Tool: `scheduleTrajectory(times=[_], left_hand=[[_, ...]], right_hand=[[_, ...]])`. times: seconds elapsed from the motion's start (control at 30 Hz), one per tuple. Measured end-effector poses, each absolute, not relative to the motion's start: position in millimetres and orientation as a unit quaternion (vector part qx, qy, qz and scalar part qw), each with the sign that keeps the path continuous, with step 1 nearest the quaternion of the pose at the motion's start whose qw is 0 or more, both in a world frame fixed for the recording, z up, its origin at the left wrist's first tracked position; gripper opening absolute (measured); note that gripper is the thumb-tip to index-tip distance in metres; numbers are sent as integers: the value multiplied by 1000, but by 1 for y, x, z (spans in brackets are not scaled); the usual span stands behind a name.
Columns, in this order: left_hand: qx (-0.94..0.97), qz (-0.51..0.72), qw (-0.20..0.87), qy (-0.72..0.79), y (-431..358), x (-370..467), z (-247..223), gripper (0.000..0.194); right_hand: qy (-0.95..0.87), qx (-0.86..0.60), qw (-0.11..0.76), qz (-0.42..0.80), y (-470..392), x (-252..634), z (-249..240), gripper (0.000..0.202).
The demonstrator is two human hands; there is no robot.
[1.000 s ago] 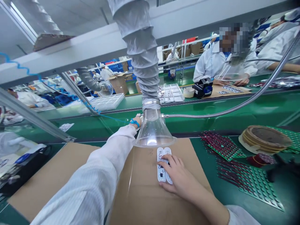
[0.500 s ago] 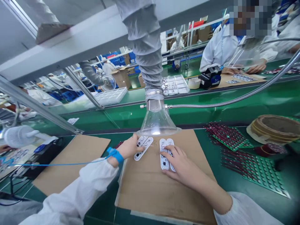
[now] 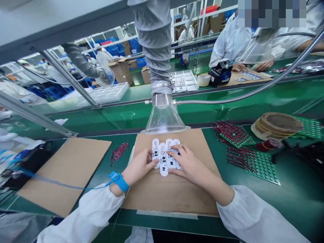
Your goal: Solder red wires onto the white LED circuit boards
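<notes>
Several white oblong circuit boards with rounded ends stand side by side on a brown cardboard sheet [image 3: 162, 199]. My left hand [image 3: 138, 164], with a blue wrist strap [image 3: 119, 181], pinches the leftmost board [image 3: 155, 152] between thumb and fingers. Beside it, a second board [image 3: 164, 160] sits slightly lower than its neighbours. My right hand [image 3: 188, 165] is closed around the two boards on the right [image 3: 172, 162], its fingers across their faces and its thumb near their lower ends. Those fingers partly hide the far right board.
A clear fume hood [image 3: 164, 118] hangs just behind the boards. Green panels with red-wired parts [image 3: 260, 165] and a tape roll [image 3: 275, 125] lie right. Loose red-wired parts [image 3: 118, 153] and another cardboard sheet [image 3: 68, 172] are left. A co-worker's hands [image 3: 263, 65] work across the bench.
My left hand has brought its boards rightward from a slant to nearly upright, against the right-hand pair. My right hand stays on its boards. The camera view has shifted slightly.
</notes>
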State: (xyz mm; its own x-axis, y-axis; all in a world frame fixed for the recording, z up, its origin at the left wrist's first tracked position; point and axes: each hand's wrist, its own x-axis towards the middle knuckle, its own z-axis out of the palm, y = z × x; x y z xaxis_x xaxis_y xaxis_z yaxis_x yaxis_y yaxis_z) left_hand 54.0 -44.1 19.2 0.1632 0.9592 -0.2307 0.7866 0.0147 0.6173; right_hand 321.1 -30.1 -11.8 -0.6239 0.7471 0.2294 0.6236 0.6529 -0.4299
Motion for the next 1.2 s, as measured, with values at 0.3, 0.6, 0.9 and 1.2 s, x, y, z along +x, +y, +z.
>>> scheduleTrajectory(times=[0.3, 0.6, 0.9, 1.2], left_hand=[[697, 148, 321, 624, -54, 51, 13, 38], [670, 260, 369, 590, -42, 42, 17, 28], [596, 374, 378, 602, -16, 38, 5, 39], [711, 261, 236, 609, -26, 51, -1, 37]], right_hand=[[-872, -430, 182, 144, -40, 306, -11, 75], [-879, -396, 201, 172, -32, 321, -10, 72], [-883, -392, 200, 160, -30, 324, -10, 59], [-864, -401, 229, 199, -24, 337, -10, 59]])
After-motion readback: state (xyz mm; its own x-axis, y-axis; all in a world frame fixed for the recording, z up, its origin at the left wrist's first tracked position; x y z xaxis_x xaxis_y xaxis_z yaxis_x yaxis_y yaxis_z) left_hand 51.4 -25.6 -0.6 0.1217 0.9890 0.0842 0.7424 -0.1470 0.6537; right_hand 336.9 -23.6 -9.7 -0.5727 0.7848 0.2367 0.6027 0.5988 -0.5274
